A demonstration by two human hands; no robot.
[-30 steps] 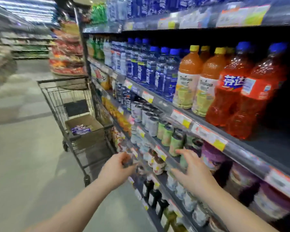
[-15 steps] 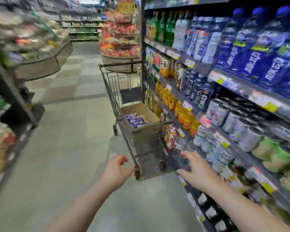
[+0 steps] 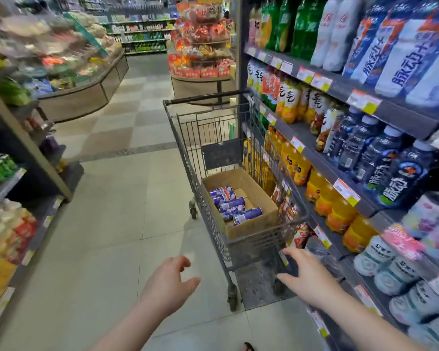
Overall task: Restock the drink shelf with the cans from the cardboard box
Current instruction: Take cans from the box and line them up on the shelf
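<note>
Blue cylindrical drink cans (image 3: 235,206) lie on their sides inside the open brown cardboard box (image 3: 257,190); the box sits in the basket of the grey wire shopping cart (image 3: 205,97); the cart stands just beside the dark multi-tier drink shelf (image 3: 340,87). Left hand (image 3: 170,282): empty, fingers loosely spread, over the floor near the cart. Right hand (image 3: 307,277): empty, fingers extended near the cart's front corner; contact cannot be determined.
</note>
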